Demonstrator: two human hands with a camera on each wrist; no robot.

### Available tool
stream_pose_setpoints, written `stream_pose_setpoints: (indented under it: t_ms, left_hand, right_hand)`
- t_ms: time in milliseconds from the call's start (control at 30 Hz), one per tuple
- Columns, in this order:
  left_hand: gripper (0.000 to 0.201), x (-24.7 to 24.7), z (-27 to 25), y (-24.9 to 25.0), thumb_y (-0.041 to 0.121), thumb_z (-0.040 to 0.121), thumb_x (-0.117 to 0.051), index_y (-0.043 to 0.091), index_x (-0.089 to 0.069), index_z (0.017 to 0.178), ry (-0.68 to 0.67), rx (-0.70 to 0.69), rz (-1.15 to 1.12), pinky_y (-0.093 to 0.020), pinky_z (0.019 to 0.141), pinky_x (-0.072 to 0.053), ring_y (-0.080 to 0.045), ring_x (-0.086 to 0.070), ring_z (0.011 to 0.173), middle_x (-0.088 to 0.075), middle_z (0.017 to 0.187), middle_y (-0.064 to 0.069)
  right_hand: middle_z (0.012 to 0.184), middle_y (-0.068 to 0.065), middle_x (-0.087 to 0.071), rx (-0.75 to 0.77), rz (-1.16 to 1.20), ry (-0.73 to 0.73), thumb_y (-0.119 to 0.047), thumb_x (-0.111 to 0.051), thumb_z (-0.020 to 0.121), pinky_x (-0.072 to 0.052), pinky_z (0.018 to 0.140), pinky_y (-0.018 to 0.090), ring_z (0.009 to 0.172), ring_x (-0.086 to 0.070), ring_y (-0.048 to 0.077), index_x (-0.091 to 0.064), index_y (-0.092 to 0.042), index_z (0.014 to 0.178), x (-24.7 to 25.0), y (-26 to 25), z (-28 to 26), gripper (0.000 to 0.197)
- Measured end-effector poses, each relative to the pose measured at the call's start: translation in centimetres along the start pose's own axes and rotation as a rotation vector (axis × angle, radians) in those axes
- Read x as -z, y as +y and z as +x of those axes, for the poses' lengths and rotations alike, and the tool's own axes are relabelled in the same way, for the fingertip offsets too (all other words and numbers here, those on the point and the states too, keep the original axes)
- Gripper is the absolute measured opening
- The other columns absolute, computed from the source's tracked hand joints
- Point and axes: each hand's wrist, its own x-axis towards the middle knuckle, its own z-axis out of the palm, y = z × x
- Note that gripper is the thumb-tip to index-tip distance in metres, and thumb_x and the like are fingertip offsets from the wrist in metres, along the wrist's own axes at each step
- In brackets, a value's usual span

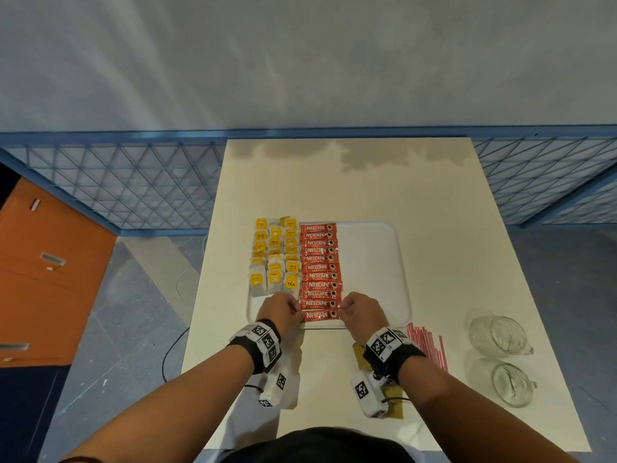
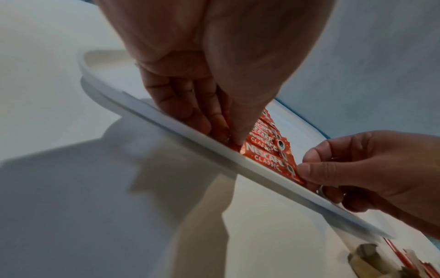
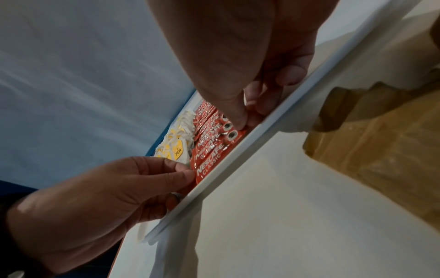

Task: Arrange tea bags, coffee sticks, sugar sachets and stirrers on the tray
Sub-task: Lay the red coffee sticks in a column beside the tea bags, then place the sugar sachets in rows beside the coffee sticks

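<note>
A white tray [image 1: 370,262] lies mid-table. Yellow-tagged tea bags [image 1: 273,259] fill its left side, and a column of red coffee sticks [image 1: 319,267] runs beside them. The nearest coffee stick [image 1: 321,316] lies at the tray's front rim. My left hand [image 1: 300,314] pinches its left end and my right hand [image 1: 344,312] pinches its right end. In the left wrist view, thumb and fingers of the left hand [image 2: 234,143] close on the stick [image 2: 264,156] just inside the rim [image 2: 166,120]. The right wrist view shows the right hand [image 3: 243,124] pinching the same stick [image 3: 209,165].
Red-and-white stirrers [image 1: 429,345] lie on the table right of the tray's front corner. Brown sugar sachets [image 1: 394,401] sit under my right wrist. Two glass cups [image 1: 494,332] [image 1: 512,384] stand at the right edge. An orange cabinet [image 1: 50,269] is left of the table.
</note>
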Motion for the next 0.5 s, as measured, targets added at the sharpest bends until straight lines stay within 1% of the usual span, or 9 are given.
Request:
stream_pose_setpoints:
  t_ms: [67, 167, 233, 300, 367, 433, 500]
  left_hand:
    - [0.012, 0.0, 0.0, 0.0, 0.025, 0.082, -0.075, 0.022, -0.065, 0.076, 0.007, -0.002, -0.009, -0.033, 0.078, -0.056, -0.012, -0.067, 0.076, -0.071, 0.078, 0.006]
    - [0.011, 0.0, -0.1, -0.2, 0.029, 0.083, -0.074, 0.023, -0.067, 0.079, 0.028, -0.01, -0.008, -0.033, 0.078, -0.057, -0.01, -0.067, 0.077, -0.071, 0.079, 0.008]
    - [0.013, 0.0, -0.5, -0.2, 0.033, 0.083, -0.075, 0.024, -0.066, 0.079, 0.035, -0.036, 0.01, -0.03, 0.072, -0.054, -0.009, -0.065, 0.077, -0.07, 0.079, 0.01]
    - [0.013, 0.0, -1.2, 0.1, 0.033, 0.084, -0.075, 0.025, -0.065, 0.08, 0.015, -0.097, 0.036, -0.023, 0.067, -0.047, -0.01, -0.064, 0.077, -0.068, 0.081, 0.01]
    - [0.01, -0.1, -2.1, 0.8, 0.032, 0.084, -0.074, 0.026, -0.066, 0.082, -0.023, -0.169, 0.057, -0.021, 0.069, -0.048, -0.011, -0.064, 0.079, -0.069, 0.082, 0.008]
    - [0.01, -0.6, -3.0, 1.3, 0.035, 0.084, -0.074, 0.029, -0.067, 0.086, -0.068, -0.227, 0.063, -0.023, 0.074, -0.052, -0.009, -0.065, 0.08, -0.069, 0.085, 0.009]
    - [0.015, -1.2, -4.0, 1.9, 0.039, 0.085, -0.074, 0.029, -0.066, 0.092, -0.114, -0.267, 0.09, -0.025, 0.076, -0.053, -0.009, -0.063, 0.081, -0.068, 0.087, 0.01]
  right_hand:
    - [0.08, -0.011, -0.069, 0.014, -0.001, -0.006, -0.036, -0.071, 0.09, -0.06, 0.074, 0.035, 0.074, -0.067, 0.009, -0.059, -0.033, 0.079, 0.5, 0.2, 0.0, 0.016]
    - [0.08, -0.012, -0.069, 0.06, 0.017, -0.009, -0.04, -0.07, 0.09, -0.059, 0.075, 0.033, 0.075, -0.066, 0.006, -0.062, -0.033, 0.083, 1.9, 0.5, -0.2, 0.012]
    - [0.086, -0.012, -0.069, 0.099, 0.033, -0.023, -0.038, -0.07, 0.091, -0.058, 0.079, 0.032, 0.08, -0.065, 0.004, -0.065, -0.032, 0.09, 3.0, 0.9, -0.7, 0.008]
    - [0.092, -0.012, -0.069, 0.139, 0.028, -0.064, -0.036, -0.069, 0.092, -0.058, 0.082, 0.031, 0.084, -0.066, 0.004, -0.066, -0.03, 0.097, 4.2, 1.5, -1.4, 0.008]
    - [0.097, -0.012, -0.069, 0.166, 0.008, -0.114, -0.035, -0.068, 0.093, -0.057, 0.085, 0.028, 0.088, -0.066, 0.004, -0.067, -0.03, 0.104, 5.3, 2.2, -2.1, 0.012]
    - [0.101, -0.012, -0.068, 0.181, -0.036, -0.142, -0.036, -0.067, 0.094, -0.053, 0.084, 0.024, 0.089, -0.065, 0.004, -0.067, -0.029, 0.111, 6.5, 3.0, -3.0, 0.019]
    - [0.103, -0.013, -0.066, 0.191, -0.101, -0.168, -0.039, -0.068, 0.093, -0.051, 0.082, 0.022, 0.089, -0.064, 0.004, -0.066, -0.029, 0.117, 7.4, 4.0, -3.7, 0.025]
